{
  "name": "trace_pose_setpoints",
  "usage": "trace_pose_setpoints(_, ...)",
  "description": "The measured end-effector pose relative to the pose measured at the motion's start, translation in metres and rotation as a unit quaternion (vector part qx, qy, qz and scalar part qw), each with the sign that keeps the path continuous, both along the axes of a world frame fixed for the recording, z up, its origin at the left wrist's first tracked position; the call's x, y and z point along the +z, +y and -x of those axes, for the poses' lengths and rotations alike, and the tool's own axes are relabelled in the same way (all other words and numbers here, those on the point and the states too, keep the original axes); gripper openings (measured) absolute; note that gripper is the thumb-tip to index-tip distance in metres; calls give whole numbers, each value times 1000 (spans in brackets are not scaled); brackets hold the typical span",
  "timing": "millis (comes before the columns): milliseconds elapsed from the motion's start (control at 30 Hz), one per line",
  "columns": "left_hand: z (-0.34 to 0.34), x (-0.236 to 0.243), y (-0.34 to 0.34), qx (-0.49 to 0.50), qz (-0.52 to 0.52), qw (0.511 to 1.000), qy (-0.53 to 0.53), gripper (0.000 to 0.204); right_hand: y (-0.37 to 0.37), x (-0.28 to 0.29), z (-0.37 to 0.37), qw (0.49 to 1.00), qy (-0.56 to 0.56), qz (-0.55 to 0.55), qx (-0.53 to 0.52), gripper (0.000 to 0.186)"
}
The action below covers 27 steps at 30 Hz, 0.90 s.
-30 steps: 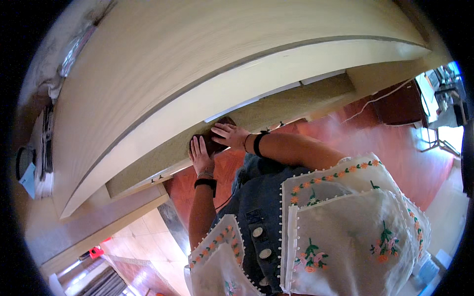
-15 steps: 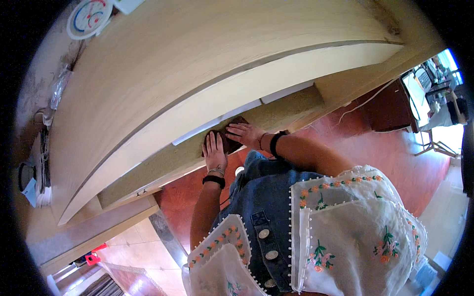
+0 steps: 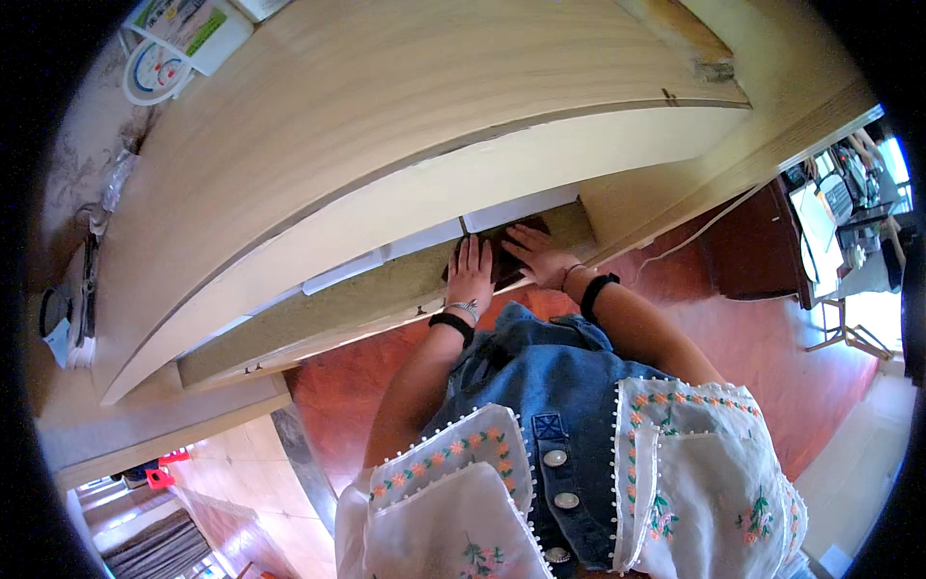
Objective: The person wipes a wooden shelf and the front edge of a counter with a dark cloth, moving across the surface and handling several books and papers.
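A dark brown cloth (image 3: 504,262) lies on the narrow tan ledge (image 3: 391,282) beneath an overhanging pale wooden panel. My left hand (image 3: 471,277) rests flat on its left part, fingers stretched out and pointing away from me. Beside it on the right, my right hand (image 3: 540,259) presses on the cloth with fingers spread and angled to the left. The palms cover much of the cloth, so its full outline is hidden. White flat pieces (image 3: 424,239) show behind the ledge, partly covered by the panel.
The large curved-looking wooden top (image 3: 405,87) hangs over the ledge. A round dial gauge (image 3: 156,72) and a white box (image 3: 198,34) are at the upper left. A pale cable (image 3: 699,229) runs toward a dark red desk (image 3: 752,246) on the right, above reddish floor.
Both hands and the cloth have slid to the right along the ledge, nearer its right end. The view has also shifted a little, and more of the white box shows.
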<state>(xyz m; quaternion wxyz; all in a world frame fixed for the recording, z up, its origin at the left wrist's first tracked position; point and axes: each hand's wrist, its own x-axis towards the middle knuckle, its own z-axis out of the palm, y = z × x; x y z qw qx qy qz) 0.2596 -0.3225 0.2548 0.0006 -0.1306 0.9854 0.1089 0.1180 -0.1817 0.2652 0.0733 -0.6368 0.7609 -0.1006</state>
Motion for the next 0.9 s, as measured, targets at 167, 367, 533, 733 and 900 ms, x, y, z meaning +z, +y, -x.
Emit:
trace_pose_setpoints(167, 35, 5, 38, 83, 44, 995, -44, 79, 31, -6, 31, 998, -21, -5, -59, 70)
trace_pose_setpoints(367, 63, -2, 79, 27, 36, 999, -15, 55, 46, 4, 34, 985, 14, -74, -155, 58)
trace_pose_setpoints(533, 78, 4, 86, 18, 17, 999, 25, 66, 38, -5, 40, 971, 3, -83, -226, 71)
trace_pose_setpoints(733, 64, 6, 84, 0, -58, 991, 118, 67, 27, 28, 34, 962, -2, -113, -248, 58)
trace_pose_setpoints(900, 59, 5, 84, 23, -21, 994, 104, 61, 27, 26, 18, 952, -16, -107, -286, 64)
